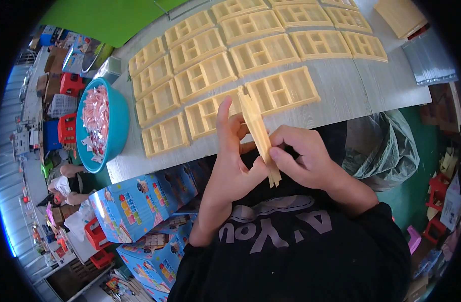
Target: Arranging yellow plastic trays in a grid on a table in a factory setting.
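Note:
In front of my chest I hold a thin nested stack of pale yellow plastic trays [258, 131], turned edge-on and tilted. My left hand [235, 161] supports it from the left, thumb against its lower part and some fingers behind it, the index finger pointing up. My right hand [302, 153] pinches the stack's right edge between thumb and bent fingers. Just beyond my hands, several rows of matching compartment trays [283, 89] lie face up on the grey table [336, 93]. The stack and my left hand partly cover one tray in the near row.
At the table's left stands a teal basin [121, 118] of pink wrapped packets. Blue printed cartons [135, 206] are below the table's edge. A clear plastic bag [386, 146] hangs at right. More stacked trays [399, 17] sit far right. A person [69, 183] is at far left.

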`<action>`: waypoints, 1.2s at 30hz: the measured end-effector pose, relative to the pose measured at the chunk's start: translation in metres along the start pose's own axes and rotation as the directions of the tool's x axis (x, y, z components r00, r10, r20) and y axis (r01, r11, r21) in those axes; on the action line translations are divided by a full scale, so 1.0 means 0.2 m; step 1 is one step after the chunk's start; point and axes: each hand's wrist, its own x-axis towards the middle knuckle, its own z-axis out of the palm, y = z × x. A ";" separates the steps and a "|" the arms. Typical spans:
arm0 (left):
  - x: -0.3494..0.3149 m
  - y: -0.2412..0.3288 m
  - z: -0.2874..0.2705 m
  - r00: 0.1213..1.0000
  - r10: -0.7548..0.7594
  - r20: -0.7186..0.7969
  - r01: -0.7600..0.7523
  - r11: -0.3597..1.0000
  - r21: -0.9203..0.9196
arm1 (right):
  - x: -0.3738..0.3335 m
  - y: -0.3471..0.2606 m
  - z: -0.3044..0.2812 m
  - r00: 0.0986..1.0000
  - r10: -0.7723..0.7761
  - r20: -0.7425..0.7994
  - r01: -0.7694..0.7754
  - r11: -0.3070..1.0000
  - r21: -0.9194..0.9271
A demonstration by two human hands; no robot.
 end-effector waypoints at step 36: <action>-0.01 -0.13 -0.08 0.994 0.066 0.082 0.003 0.765 -0.644 | -0.07 0.20 -0.76 1.000 -0.006 -0.009 -0.007 0.278 -0.960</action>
